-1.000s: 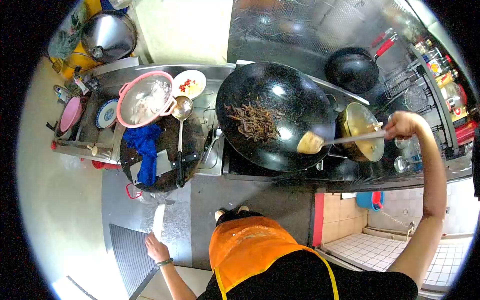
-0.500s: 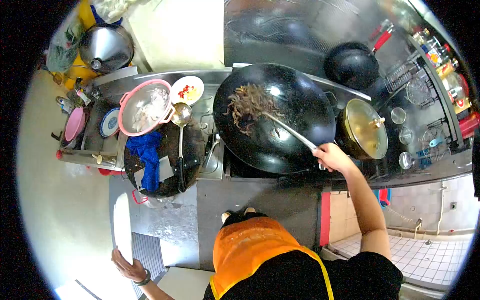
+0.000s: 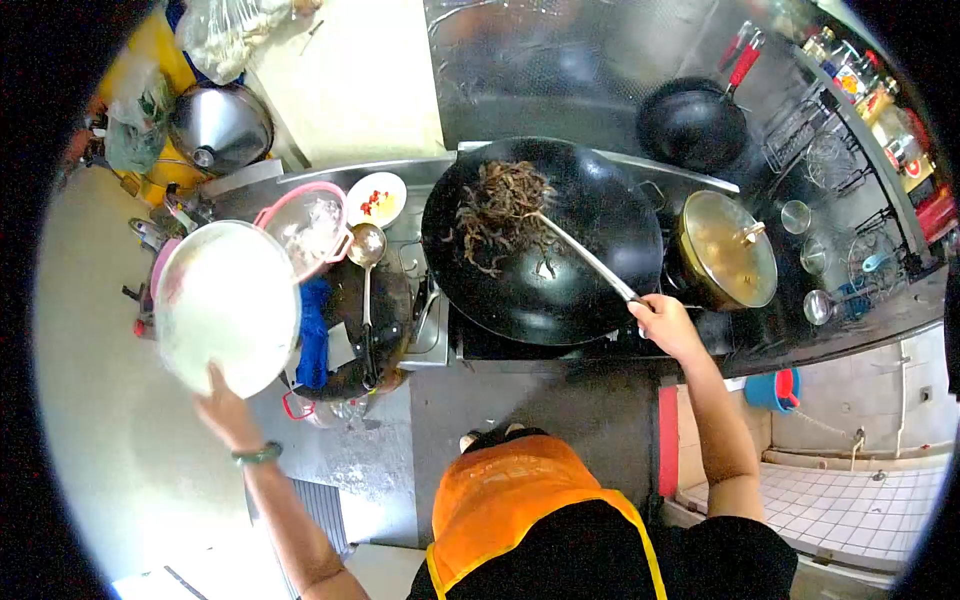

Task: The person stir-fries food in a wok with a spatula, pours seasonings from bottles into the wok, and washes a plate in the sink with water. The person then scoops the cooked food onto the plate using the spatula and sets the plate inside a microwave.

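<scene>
My left hand (image 3: 228, 408) grips the near edge of a large, round white plate (image 3: 230, 315), its thumb over the rim. Tilted toward the camera, the plate covers part of the pink colander (image 3: 347, 245). My right hand (image 3: 667, 325) is closed round the grip of a long-handled metal wok utensil (image 3: 592, 258). Its far end is buried in dark brown, strip-like food (image 3: 505, 200) at the left of the big black wok (image 3: 600, 205), so its head is hidden. Beside the wok, a ladle (image 3: 368, 245) lies across a round chopping board (image 3: 395, 300) with a blue cloth (image 3: 313, 340) and a cleaver (image 3: 341, 345).
A small white dish (image 3: 396, 210) with red and yellow bits stands behind the ladle. Right of the wok is a glass-lidded pot (image 3: 728, 250). A red-handled pan (image 3: 690, 125) sits behind it. Strainers and bottles (image 3: 885, 105) line the far right.
My left hand has raised the plate from low at the left up beside the colander, turning its face to view. The food is heaped farther up the wok; my right hand keeps its hold.
</scene>
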The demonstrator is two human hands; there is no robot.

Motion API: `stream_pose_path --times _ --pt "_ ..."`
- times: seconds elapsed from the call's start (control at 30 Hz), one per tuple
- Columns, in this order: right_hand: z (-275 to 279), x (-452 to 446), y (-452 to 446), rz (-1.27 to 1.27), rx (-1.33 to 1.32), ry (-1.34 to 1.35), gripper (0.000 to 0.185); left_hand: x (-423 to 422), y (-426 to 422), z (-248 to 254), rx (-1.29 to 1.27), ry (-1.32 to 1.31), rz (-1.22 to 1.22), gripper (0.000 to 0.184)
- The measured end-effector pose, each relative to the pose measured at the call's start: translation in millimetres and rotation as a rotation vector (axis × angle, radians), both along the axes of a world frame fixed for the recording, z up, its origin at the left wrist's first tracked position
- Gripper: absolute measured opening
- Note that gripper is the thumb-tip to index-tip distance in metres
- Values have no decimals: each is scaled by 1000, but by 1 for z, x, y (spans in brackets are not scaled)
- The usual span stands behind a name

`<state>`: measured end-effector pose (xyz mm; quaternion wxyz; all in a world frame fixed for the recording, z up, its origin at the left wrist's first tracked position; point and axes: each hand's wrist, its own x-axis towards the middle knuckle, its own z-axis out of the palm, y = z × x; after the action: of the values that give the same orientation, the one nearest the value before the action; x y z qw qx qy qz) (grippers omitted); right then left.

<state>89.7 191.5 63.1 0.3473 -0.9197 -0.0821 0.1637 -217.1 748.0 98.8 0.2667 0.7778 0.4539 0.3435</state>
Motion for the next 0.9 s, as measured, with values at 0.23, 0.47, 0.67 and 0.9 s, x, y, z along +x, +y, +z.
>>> stream_pose_path --times 0.23,0.47,0.67,0.9 --pt "121 -25 -33 3 -83 -140 31 193 -108 -18 -822 -536 -529 35" --pt "157 -72 -23 47 -243 -428 28 284 -211 -57 -1156 -539 -620 55" --pt "126 -75 -32 103 -578 -966 37 289 -229 -65 -1125 -776 -630 55" --pt "137 -80 -43 169 -585 -1050 42 280 -231 -74 -1226 -762 -696 55"
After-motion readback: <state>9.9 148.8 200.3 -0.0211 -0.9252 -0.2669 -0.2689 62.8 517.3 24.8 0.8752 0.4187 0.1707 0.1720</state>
